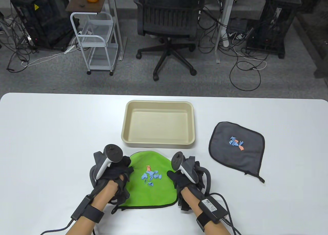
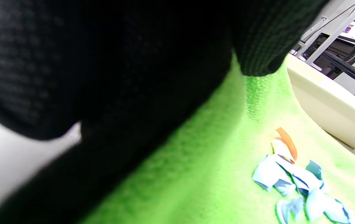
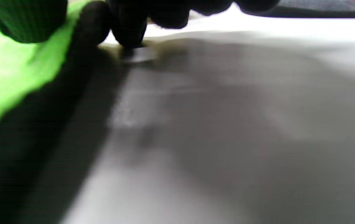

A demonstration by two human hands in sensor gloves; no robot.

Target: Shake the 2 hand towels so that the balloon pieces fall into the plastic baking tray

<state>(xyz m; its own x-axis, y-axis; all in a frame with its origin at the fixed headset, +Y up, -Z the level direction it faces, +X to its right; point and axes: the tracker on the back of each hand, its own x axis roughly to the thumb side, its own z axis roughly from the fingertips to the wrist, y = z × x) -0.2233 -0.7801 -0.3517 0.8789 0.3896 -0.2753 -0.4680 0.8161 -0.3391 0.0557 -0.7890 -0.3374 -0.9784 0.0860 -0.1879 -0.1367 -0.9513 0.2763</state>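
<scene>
A green hand towel (image 1: 148,191) lies at the table's near edge with a small heap of blue and orange balloon pieces (image 1: 151,175) on its middle. My left hand (image 1: 125,169) grips its left edge and my right hand (image 1: 174,177) its right edge. In the right wrist view the thumb (image 3: 25,18) lies over the green cloth and the fingertips (image 3: 129,28) touch the table beside it. The left wrist view shows the pieces (image 2: 298,177) close by. A grey hand towel (image 1: 237,153) lies flat to the right with its own balloon pieces (image 1: 237,143). The beige plastic tray (image 1: 159,142) stands just behind the green towel, with nothing in it.
The white table (image 1: 51,142) runs wide to the left and right. Behind it stand an office chair (image 1: 167,27), a white trolley (image 1: 96,42), computer towers and loose cables on the floor.
</scene>
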